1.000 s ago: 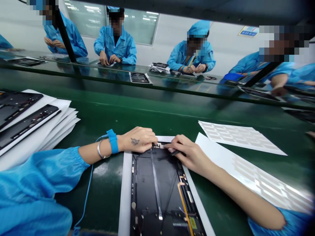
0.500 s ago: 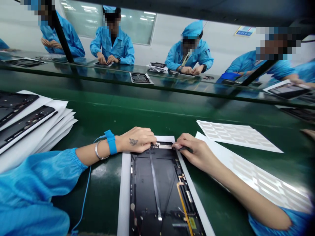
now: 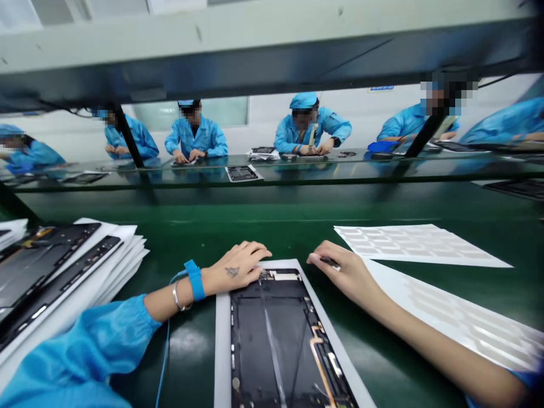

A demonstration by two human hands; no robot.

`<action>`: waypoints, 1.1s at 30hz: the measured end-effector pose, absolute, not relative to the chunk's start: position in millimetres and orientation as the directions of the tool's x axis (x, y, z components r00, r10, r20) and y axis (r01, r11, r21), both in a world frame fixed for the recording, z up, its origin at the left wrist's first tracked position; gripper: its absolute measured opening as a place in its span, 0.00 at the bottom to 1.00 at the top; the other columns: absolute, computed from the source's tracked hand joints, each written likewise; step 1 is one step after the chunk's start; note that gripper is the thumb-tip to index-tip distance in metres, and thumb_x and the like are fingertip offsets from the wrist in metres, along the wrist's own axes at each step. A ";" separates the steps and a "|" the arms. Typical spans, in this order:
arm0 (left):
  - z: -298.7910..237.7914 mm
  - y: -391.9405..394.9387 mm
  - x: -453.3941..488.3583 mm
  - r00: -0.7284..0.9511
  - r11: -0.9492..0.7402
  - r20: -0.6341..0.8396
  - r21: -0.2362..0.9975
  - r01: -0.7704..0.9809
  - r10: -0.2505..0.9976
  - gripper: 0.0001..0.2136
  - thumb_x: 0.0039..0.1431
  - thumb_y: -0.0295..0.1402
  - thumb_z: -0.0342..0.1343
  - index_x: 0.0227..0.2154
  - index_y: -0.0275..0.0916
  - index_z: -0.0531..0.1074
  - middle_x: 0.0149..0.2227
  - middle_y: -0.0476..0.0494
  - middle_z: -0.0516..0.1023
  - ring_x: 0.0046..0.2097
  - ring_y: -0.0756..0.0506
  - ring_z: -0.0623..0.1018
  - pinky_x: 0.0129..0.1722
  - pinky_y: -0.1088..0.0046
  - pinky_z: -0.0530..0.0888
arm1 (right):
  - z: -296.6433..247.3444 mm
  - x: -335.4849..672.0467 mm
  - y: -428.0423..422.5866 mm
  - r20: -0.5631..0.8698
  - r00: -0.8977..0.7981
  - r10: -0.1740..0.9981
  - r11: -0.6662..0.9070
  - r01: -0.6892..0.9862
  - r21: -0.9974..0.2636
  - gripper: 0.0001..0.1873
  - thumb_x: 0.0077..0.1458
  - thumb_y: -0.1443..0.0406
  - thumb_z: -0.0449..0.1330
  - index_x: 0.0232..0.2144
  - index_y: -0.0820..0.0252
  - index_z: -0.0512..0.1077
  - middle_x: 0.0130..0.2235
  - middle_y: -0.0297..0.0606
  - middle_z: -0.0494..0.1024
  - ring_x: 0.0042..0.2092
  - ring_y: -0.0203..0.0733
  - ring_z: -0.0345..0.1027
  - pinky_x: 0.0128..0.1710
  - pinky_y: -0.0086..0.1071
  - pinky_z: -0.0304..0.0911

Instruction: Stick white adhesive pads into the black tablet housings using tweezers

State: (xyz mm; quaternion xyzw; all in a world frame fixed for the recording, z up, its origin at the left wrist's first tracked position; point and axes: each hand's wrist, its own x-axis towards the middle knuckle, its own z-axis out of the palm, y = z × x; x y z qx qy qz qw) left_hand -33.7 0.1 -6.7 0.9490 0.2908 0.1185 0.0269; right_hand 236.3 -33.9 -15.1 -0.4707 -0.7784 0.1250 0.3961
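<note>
In front of me a black tablet housing point(image 3: 272, 334) lies on a white sheet point(image 3: 223, 351), with thin cables and an orange flex strip inside. At its upper left corner rests my left hand point(image 3: 238, 266), fingers stretched out and slightly apart, the thumb by the white strip point(image 3: 285, 276) at the top edge. My right hand point(image 3: 340, 265) is closed just off the upper right corner, apart from the housing. A slim dark tool point(image 3: 329, 261) shows in its fingers; its kind is mostly hidden by them.
Stacked housings on white sheets point(image 3: 106, 277) stand at my left. Two label sheets point(image 3: 419, 243) lie to the right. A blue cord point(image 3: 164, 362) runs from my left wristband. Across the bench, several co-workers point(image 3: 312, 127) in blue sit behind a raised ledge and posts.
My right hand has drawn away from the housing's top edge to the right. My left fingers have spread from a pinch at the top edge. The camera view has tilted up.
</note>
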 end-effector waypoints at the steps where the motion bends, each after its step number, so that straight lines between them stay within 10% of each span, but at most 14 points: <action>1: -5.6 -2.5 -33.8 0.781 -0.799 0.167 0.091 0.595 0.601 0.13 0.67 0.31 0.46 0.52 0.37 0.66 0.51 0.39 0.70 0.49 0.41 0.71 0.46 0.64 0.69 | -15.2 237.7 -31.4 0.502 -0.207 0.840 0.505 0.636 -0.584 0.19 0.63 0.54 0.53 0.24 0.56 0.72 0.28 0.38 0.74 0.31 0.43 0.70 0.32 0.36 0.66; 7: -0.2 0.9 -33.2 0.754 -0.750 0.082 0.216 0.625 0.652 0.06 0.67 0.32 0.49 0.33 0.38 0.67 0.34 0.46 0.71 0.36 0.45 0.72 0.38 0.70 0.68 | -17.6 241.5 -26.2 0.533 -0.077 0.843 0.466 0.599 -0.651 0.25 0.60 0.46 0.52 0.22 0.54 0.72 0.26 0.37 0.75 0.27 0.42 0.68 0.26 0.36 0.64; 13: 26.3 90.4 -64.3 0.462 -0.511 0.220 0.324 0.796 0.859 0.09 0.69 0.34 0.47 0.37 0.35 0.69 0.32 0.49 0.72 0.33 0.49 0.73 0.35 0.74 0.70 | -13.2 239.3 -32.6 0.697 -0.007 0.717 0.583 0.555 -0.594 0.22 0.61 0.48 0.53 0.23 0.53 0.72 0.28 0.38 0.74 0.29 0.43 0.69 0.27 0.35 0.63; 23: 46.3 168.2 -82.0 -0.088 -0.123 0.393 0.481 0.868 0.915 0.16 0.66 0.39 0.56 0.52 0.38 0.69 0.54 0.40 0.71 0.52 0.41 0.74 0.50 0.58 0.74 | -27.4 234.4 -23.1 0.703 -0.119 0.702 0.644 0.529 -0.553 0.21 0.62 0.50 0.53 0.23 0.54 0.70 0.26 0.37 0.73 0.27 0.43 0.70 0.27 0.35 0.66; 28: 32.8 125.8 -57.8 0.097 -0.296 0.453 0.391 0.872 0.886 0.22 0.67 0.31 0.51 0.62 0.35 0.60 0.68 0.33 0.52 0.70 0.35 0.50 0.67 0.48 0.50 | -41.6 235.2 -17.5 0.583 -0.281 0.763 0.629 0.531 -0.568 0.15 0.60 0.58 0.55 0.24 0.54 0.71 0.28 0.38 0.76 0.30 0.44 0.73 0.29 0.35 0.69; 33: -6.1 20.0 -5.8 0.738 -0.775 0.264 0.348 0.527 0.621 0.25 0.70 0.40 0.46 0.67 0.41 0.53 0.70 0.43 0.49 0.71 0.44 0.46 0.70 0.58 0.45 | -51.0 229.5 -24.9 0.381 -0.473 0.794 0.607 0.608 -0.512 0.15 0.56 0.69 0.54 0.42 0.54 0.77 0.34 0.39 0.78 0.38 0.45 0.75 0.37 0.35 0.70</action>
